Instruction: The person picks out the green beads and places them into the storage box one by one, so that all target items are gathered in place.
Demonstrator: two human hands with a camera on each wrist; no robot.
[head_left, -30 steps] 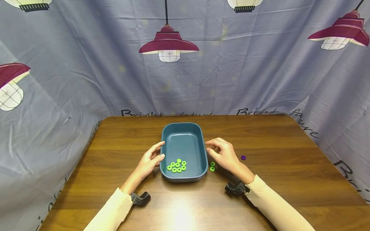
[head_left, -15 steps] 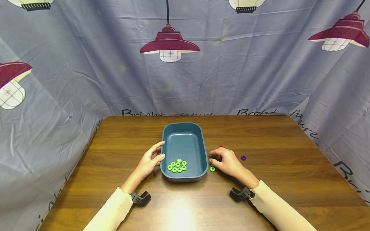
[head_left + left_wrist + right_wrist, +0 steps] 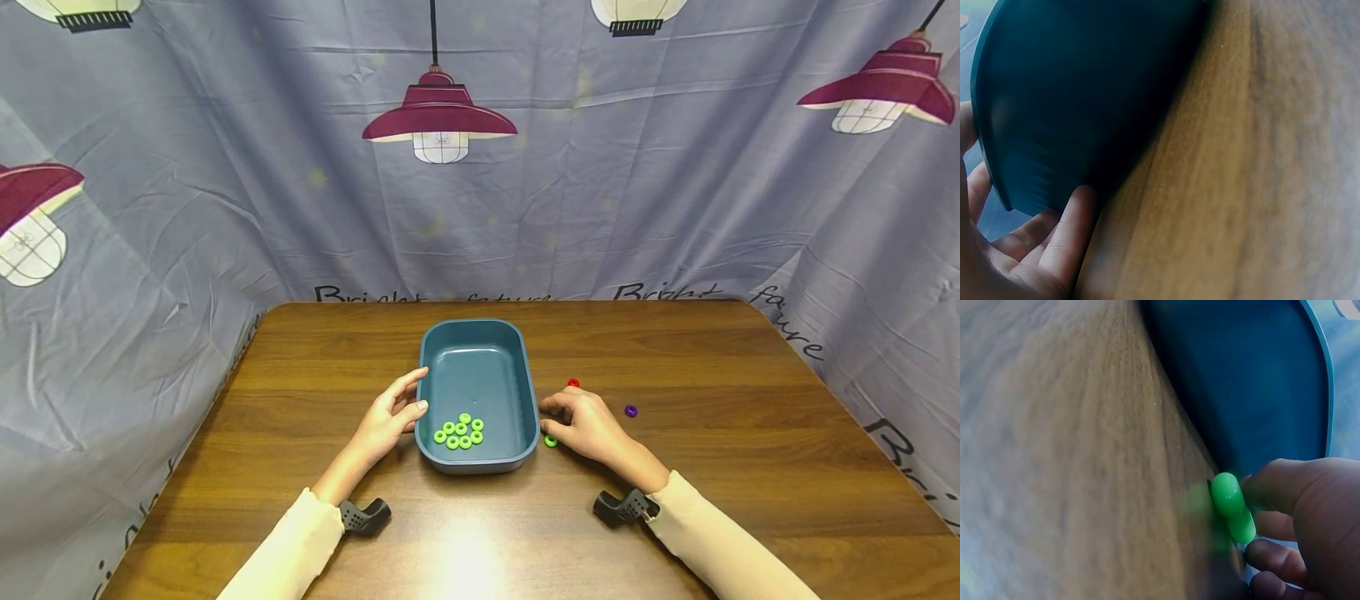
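Observation:
My left hand (image 3: 381, 421) holds the left wall of the dark blue bin (image 3: 474, 465), with fingertips along its rim. In the left wrist view, fingers (image 3: 1072, 228) press against the outside of that bin. Several small green rings (image 3: 461, 428) lie at the near end inside it. Just right of the bin, my right hand (image 3: 588, 423) is curled low at the table. One green ring (image 3: 551, 441) shows below its thumb. In the right wrist view, a second green ring (image 3: 1244, 527) sits between thumb and fingers, behind the nearer one; the contact is partly hidden.
A red ring (image 3: 573, 382) lies just beyond the right hand, and a purple ring (image 3: 632, 411) lies to its right. The wooden table (image 3: 322, 342) ends at a printed curtain (image 3: 480, 225) at the back.
The right hand has moved slightly nearer and down onto the green rings, covering one. The red ring behind it has come into view. The left hand and bin stay put.

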